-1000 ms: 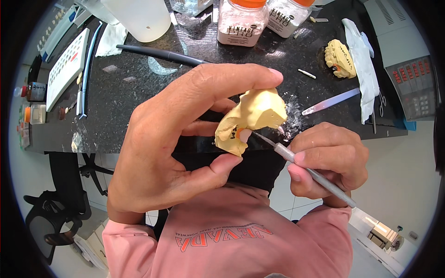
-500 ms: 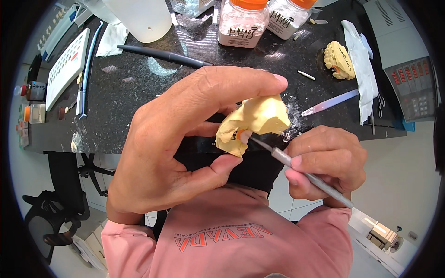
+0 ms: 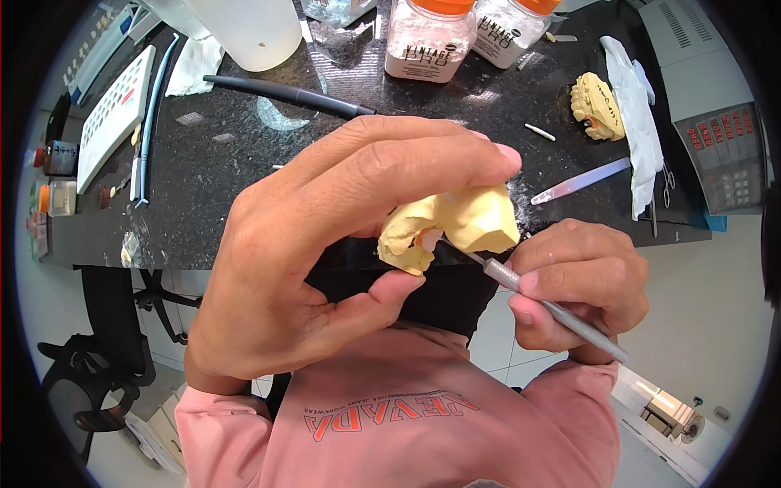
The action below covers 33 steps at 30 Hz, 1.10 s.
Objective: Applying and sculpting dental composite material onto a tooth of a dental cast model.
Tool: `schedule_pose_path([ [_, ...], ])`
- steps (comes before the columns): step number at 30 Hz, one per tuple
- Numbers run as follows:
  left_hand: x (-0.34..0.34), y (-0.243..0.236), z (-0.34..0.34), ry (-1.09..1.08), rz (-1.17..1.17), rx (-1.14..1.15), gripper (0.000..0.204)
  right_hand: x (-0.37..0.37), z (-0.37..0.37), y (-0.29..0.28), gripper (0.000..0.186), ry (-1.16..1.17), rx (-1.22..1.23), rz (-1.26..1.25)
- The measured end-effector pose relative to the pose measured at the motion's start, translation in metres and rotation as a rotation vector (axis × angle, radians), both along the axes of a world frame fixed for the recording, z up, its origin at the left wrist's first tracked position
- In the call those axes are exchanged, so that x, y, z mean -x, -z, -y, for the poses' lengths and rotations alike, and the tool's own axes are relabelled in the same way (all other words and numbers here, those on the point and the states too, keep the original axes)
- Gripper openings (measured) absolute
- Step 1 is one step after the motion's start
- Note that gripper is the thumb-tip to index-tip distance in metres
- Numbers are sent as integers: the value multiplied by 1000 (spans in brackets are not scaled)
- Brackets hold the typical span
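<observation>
Between the thumb and fingers of my left hand (image 3: 317, 220) is a yellow plaster dental model (image 3: 480, 218), held in the air just past the bench's near edge. A small whitish tooth piece (image 3: 429, 237) sits in it beside an orange-marked spot. My right hand (image 3: 582, 285) grips a slim metal dental carving tool (image 3: 561, 313) like a pen. Its thin tip points left at the whitish piece; whether it touches cannot be made out, as the model's corner partly covers the shaft.
On the dark speckled bench (image 3: 220, 179) stand powder jars with orange lids (image 3: 431, 41) and a translucent cup (image 3: 248, 37). A second dental model (image 3: 596, 106), white tissue (image 3: 639, 122) and a spatula (image 3: 579, 180) lie right. At left are a white palette (image 3: 118, 118) and a blue-handled tool (image 3: 154, 122).
My left fingers have shifted to the right over the model, and the model has turned slightly. My right hand and the tool have moved a little right and down.
</observation>
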<state>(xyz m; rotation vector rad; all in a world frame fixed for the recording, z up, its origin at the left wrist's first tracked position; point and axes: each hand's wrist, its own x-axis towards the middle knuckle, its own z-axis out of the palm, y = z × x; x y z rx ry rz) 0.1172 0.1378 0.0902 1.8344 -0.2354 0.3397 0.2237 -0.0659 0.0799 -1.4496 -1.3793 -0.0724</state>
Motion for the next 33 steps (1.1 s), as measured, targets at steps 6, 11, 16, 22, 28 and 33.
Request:
schedule_pose_path([
  [6,1,-2,0,6,1,-19,59,0,-1,0,22,23,19,21],
  [11,0,0,1,-1,18,-45,58,0,-1,1,22,27,16,31],
  [16,-1,-2,2,-8,13,-61,57,0,-1,0,22,27,20,20],
  [22,-1,-1,2,-16,31,-59,56,0,-1,-1,24,5,28,20],
  [28,-1,-1,3,-26,41,-64,55,0,1,-2,23,17,46,7],
  [33,-1,0,3,-37,51,-62,54,0,0,-2,23,-1,43,17],
])
